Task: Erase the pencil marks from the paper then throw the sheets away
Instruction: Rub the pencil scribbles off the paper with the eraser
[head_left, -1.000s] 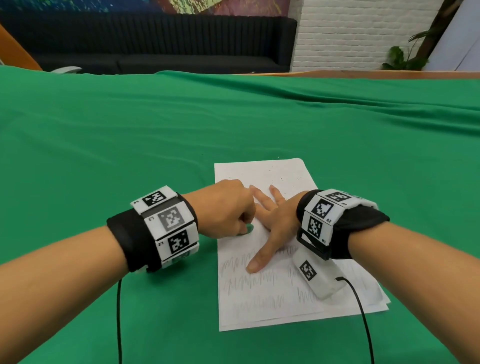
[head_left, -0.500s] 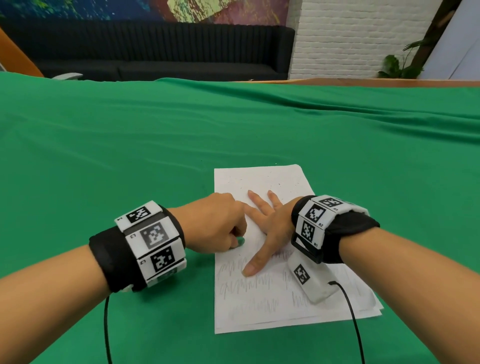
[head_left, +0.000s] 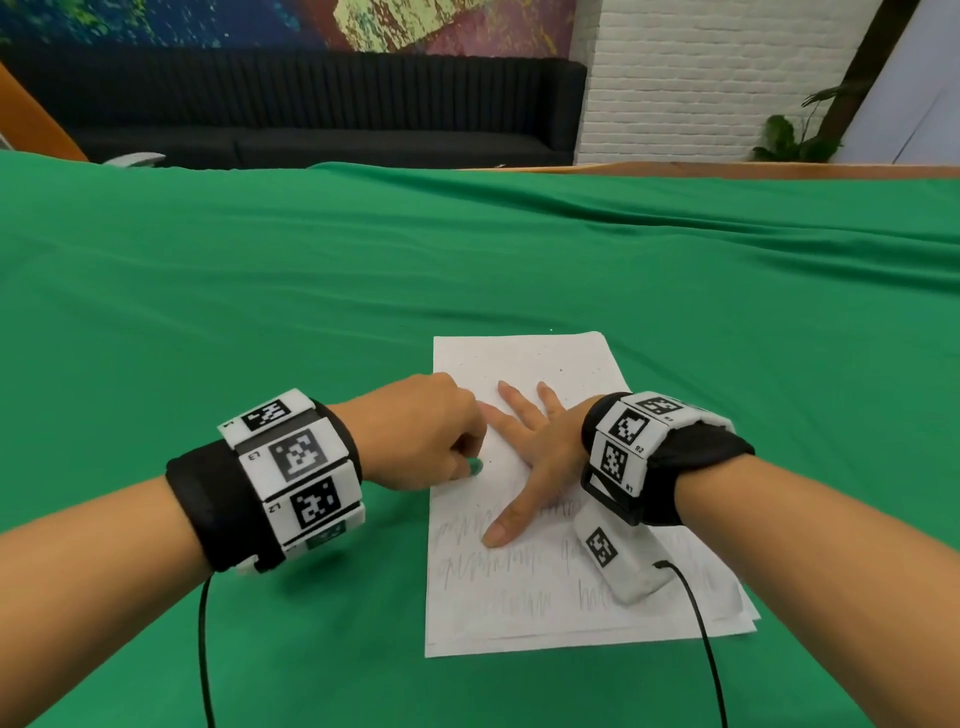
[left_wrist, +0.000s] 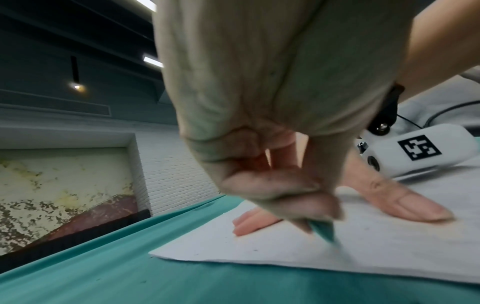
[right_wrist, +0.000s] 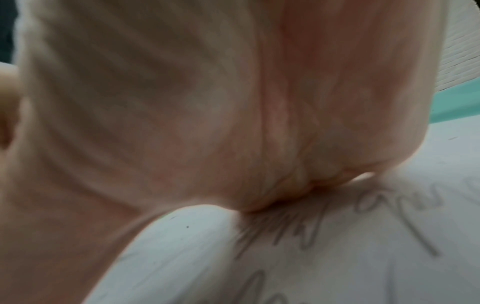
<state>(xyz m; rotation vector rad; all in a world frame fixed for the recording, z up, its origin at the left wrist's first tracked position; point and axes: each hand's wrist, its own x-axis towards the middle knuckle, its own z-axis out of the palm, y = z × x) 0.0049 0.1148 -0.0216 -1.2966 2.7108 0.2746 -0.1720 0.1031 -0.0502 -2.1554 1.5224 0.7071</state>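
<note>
1. Head view: a stack of white sheets (head_left: 519, 613) lies on the green cloth (head_left: 260, 312); taking the stack as the landmark, the left hand (head_left: 415, 431) sits over its left edge, fingers curled round a small green eraser (head_left: 475, 467) whose tip meets the paper; the right hand (head_left: 530, 441) lies flat on the middle of the top sheet, fingers straight and spread, holding nothing, the thumb pointing toward the near edge; grey pencil scribbles (head_left: 493, 566) cover the near half of the sheet, while the far half looks pale with small dark specks; a white wrist camera (head_left: 618, 561) rests over the stack's right side; a black sofa (head_left: 311, 114) stands well beyond the stack's far edge.

2. Left wrist view: the left hand (left_wrist: 259, 102) pinches the eraser (left_wrist: 323, 229) between thumb and fingertips, its teal tip down on the sheets (left_wrist: 285, 253); the right hand's fingers (left_wrist: 405, 203) press flat on the paper just beyond the eraser.

3. Right wrist view: the right hand (right_wrist: 207, 102) fills the picture, blurred, its palm heel down on the sheets (right_wrist: 337, 267); the pencil scribbles (right_wrist: 285, 230) run out from under it; the fingers are hidden here.
</note>
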